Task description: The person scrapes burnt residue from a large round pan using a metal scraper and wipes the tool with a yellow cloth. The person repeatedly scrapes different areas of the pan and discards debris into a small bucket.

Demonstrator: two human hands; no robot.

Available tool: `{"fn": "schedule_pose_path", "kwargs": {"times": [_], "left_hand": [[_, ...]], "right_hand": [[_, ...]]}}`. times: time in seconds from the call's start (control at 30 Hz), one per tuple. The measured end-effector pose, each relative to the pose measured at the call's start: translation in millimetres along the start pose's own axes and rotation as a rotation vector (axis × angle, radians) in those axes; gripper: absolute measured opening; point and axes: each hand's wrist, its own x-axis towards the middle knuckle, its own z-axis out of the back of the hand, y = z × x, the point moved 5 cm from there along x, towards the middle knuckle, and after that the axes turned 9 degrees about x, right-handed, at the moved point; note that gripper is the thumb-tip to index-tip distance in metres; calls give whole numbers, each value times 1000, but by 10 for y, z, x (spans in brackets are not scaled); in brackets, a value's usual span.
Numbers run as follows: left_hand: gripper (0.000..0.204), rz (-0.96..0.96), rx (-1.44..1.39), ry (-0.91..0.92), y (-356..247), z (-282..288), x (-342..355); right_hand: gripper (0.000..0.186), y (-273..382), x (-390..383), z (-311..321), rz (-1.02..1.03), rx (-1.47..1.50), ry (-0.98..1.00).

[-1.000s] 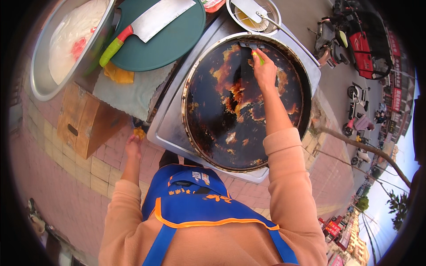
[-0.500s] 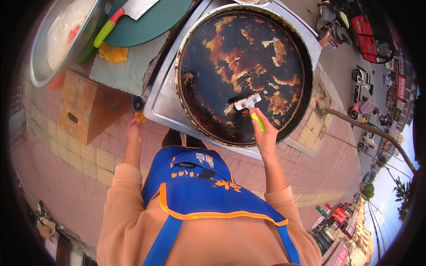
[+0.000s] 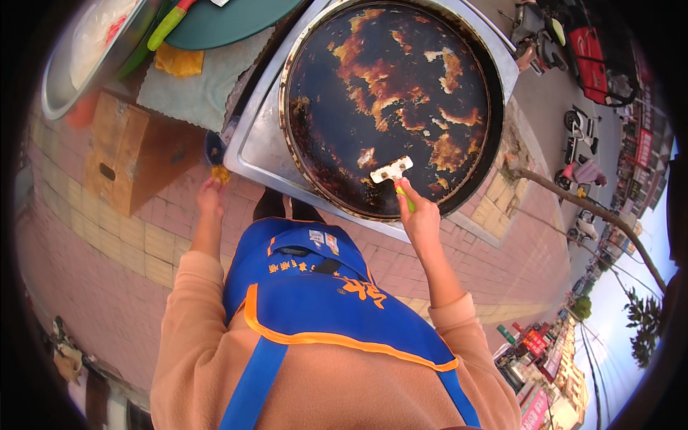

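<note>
My right hand (image 3: 419, 218) is closed on the red and green handle of a scraper (image 3: 391, 170), whose pale metal blade rests on the near part of a large, round, dark griddle (image 3: 332, 150) with scattered brown crusts. The griddle sits on a steel stove top (image 3: 258, 156). My left hand (image 3: 211, 195) hangs low beside the stove's left corner, fingers closed on a crumpled yellow item (image 3: 219, 174). A dark blue object (image 3: 213, 147), too unclear to name, is just above it.
Upper left are a steel bowl (image 3: 55, 102), a green board (image 3: 229, 29) with a cleaver handle (image 3: 164, 31), a yellow cloth (image 3: 177, 61) and a wooden box (image 3: 107, 168). A branch (image 3: 580, 206) juts at the right, before a red tricycle (image 3: 591, 68) and parked scooters (image 3: 580, 136).
The scraper in my right hand has come from the griddle's far rim toward the near edge. The view has shifted, cutting off much of the cleaver. My left hand stays beside the stove.
</note>
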Motion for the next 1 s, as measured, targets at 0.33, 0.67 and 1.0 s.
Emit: {"fn": "schedule_pose_path", "kwargs": {"times": [0.33, 0.67, 1.0], "left_hand": [[28, 12, -22, 21, -23, -26, -8], [30, 31, -30, -13, -99, -84, 38], [25, 33, -70, -15, -115, -33, 167]], "right_hand": [[31, 185, 374, 22, -6, 26, 28], [30, 397, 693, 49, 39, 66, 11], [28, 603, 1012, 14, 61, 82, -40]]}}
